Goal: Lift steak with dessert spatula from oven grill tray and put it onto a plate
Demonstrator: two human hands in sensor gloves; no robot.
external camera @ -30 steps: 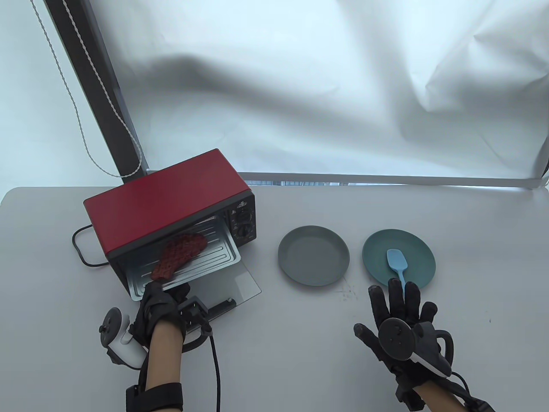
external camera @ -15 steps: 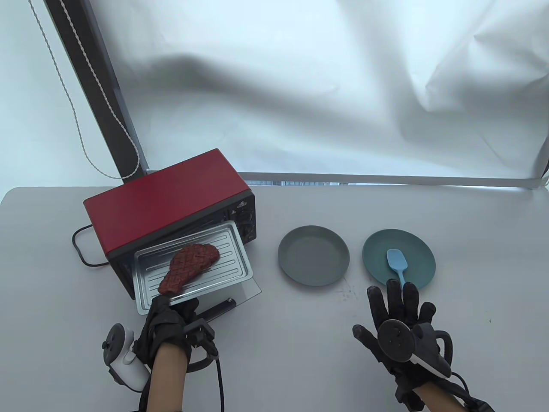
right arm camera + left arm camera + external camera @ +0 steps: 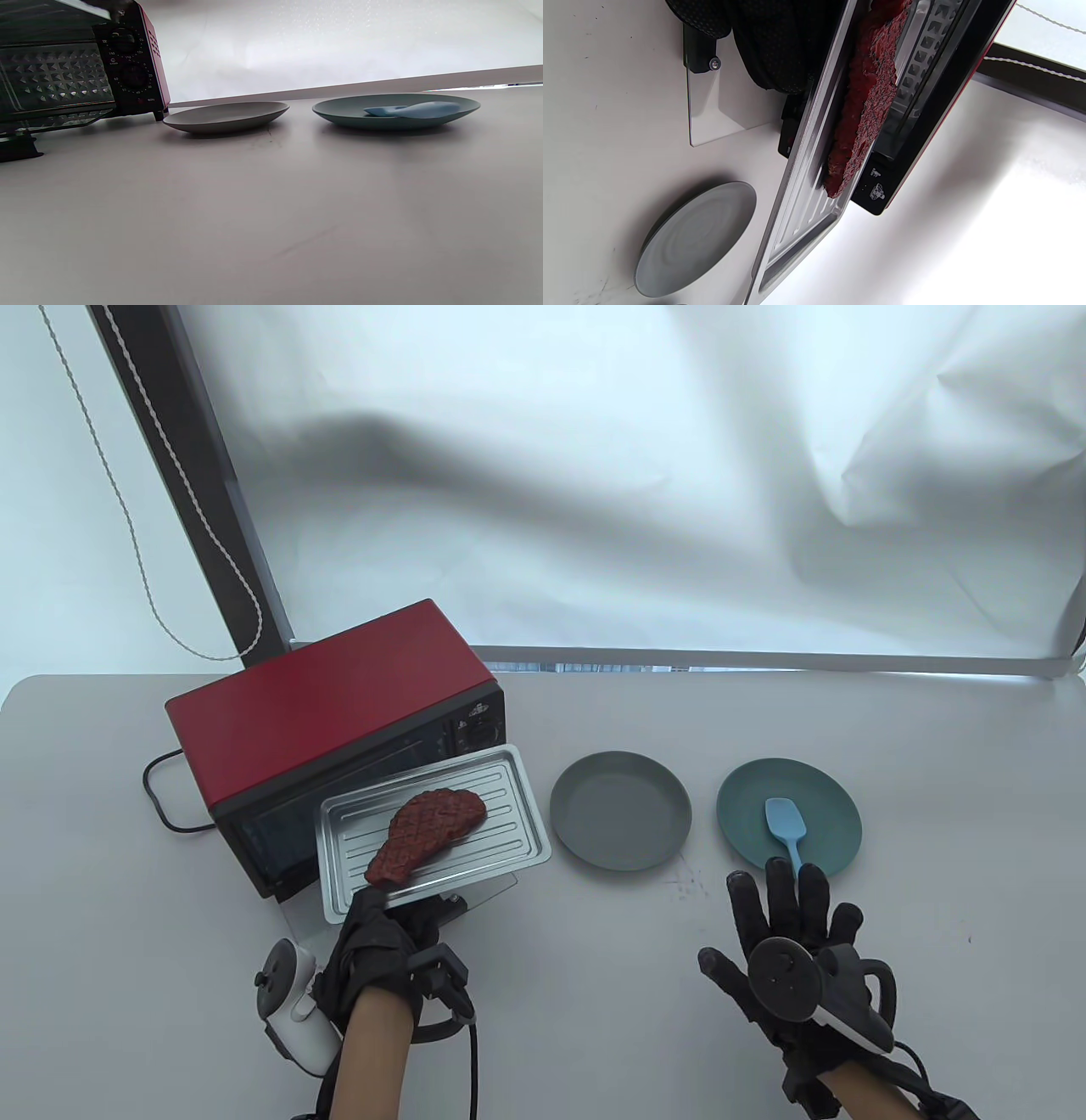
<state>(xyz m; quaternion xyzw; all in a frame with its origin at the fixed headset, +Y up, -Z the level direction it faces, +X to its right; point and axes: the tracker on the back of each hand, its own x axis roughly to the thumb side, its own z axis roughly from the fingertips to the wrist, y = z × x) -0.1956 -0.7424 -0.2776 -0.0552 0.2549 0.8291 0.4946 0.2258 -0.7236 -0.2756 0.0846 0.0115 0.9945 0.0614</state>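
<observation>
A brown grilled steak (image 3: 427,832) (image 3: 867,101) lies on the ribbed metal grill tray (image 3: 509,823) (image 3: 801,212). My left hand (image 3: 386,925) grips the tray's near edge and holds it out in front of the red toaster oven (image 3: 322,704), above the oven's open glass door (image 3: 488,891). The light blue dessert spatula (image 3: 787,827) (image 3: 413,109) lies on the teal plate (image 3: 827,793) (image 3: 339,109). My right hand (image 3: 785,908) rests flat on the table with fingers spread, fingertips near the spatula's handle. An empty grey plate (image 3: 619,821) (image 3: 695,239) (image 3: 227,116) sits between tray and teal plate.
The oven's black power cord (image 3: 157,793) loops on the table to its left. A dark post (image 3: 191,483) with a hanging white cord (image 3: 144,568) stands behind the oven. White sheeting (image 3: 636,475) covers the background behind the table's far edge.
My left hand has pulled the tray with the steak out of the oven and carried it rightward toward the grey plate. My right hand has stayed still.
</observation>
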